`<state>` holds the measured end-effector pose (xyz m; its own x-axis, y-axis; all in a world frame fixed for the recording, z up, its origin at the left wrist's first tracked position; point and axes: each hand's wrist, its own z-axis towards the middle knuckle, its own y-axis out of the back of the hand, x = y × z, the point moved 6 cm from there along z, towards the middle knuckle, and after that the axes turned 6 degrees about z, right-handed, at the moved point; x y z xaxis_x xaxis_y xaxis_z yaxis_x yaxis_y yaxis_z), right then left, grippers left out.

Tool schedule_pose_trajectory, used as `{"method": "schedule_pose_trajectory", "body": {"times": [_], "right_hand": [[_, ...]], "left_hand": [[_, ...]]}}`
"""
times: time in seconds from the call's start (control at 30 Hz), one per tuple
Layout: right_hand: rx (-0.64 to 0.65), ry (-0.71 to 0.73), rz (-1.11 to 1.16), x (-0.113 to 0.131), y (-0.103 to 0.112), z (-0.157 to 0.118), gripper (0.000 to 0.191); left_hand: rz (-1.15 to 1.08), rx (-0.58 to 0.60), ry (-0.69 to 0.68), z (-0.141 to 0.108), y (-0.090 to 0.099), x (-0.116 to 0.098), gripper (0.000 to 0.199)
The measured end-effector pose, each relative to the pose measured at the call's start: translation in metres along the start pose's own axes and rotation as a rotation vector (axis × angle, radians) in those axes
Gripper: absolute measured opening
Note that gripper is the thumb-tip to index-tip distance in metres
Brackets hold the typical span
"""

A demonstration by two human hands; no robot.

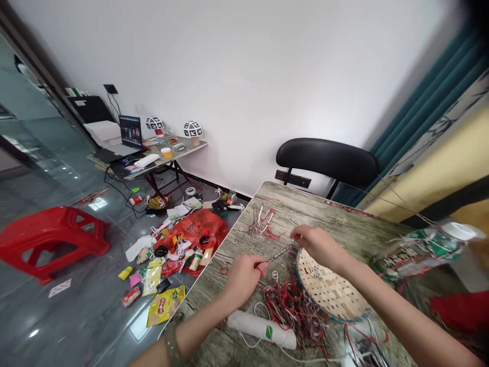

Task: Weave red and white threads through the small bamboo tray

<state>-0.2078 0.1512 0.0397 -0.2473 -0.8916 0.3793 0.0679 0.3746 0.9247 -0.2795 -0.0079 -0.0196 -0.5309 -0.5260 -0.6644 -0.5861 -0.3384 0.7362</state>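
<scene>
A thin grey-and-dark braided cord (pixel 280 253) is stretched between my two hands over the wooden table. My left hand (pixel 244 278) is closed on its near end, with a bit of red yarn at the fingers. My right hand (pixel 315 244) pinches the far end, above the edge of a woven bamboo basket (pixel 332 288). Below the cord lies a tangled heap of red, white and dark yarn (pixel 288 306). A white roll (pixel 260 329) with a green leaf mark lies in front of the heap. Several short braided pieces (pixel 263 221) rest farther back.
At the right stands a large plastic bottle (pixel 420 252) wrapped with strands. A black chair (pixel 326 160) is behind the table (pixel 244 234). On the floor to the left are a red stool (pixel 53 239) and scattered packets around a red plastic bag (pixel 198 227). A side table holds a laptop (pixel 130 135).
</scene>
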Motion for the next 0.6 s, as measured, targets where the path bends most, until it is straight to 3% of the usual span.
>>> {"method": "schedule_pose_trajectory", "body": {"times": [0.2, 0.33, 0.47, 0.6], "right_hand": [[0.032, -0.024, -0.14, -0.039, -0.011, 0.088, 0.015], [0.081, -0.029, -0.176, -0.056, -0.031, 0.129, 0.02], [0.064, -0.039, -0.144, -0.067, -0.048, 0.147, 0.021], [-0.08, -0.1, -0.069, -0.08, -0.043, 0.143, 0.024]], "left_hand": [[0.253, -0.09, -0.006, 0.062, -0.016, 0.0, 0.028], [0.374, -0.09, -0.03, 0.092, -0.033, 0.005, 0.026], [0.467, -0.087, -0.06, 0.101, -0.04, 0.009, 0.026], [0.506, -0.075, -0.21, 0.093, -0.043, -0.001, 0.033]]}}
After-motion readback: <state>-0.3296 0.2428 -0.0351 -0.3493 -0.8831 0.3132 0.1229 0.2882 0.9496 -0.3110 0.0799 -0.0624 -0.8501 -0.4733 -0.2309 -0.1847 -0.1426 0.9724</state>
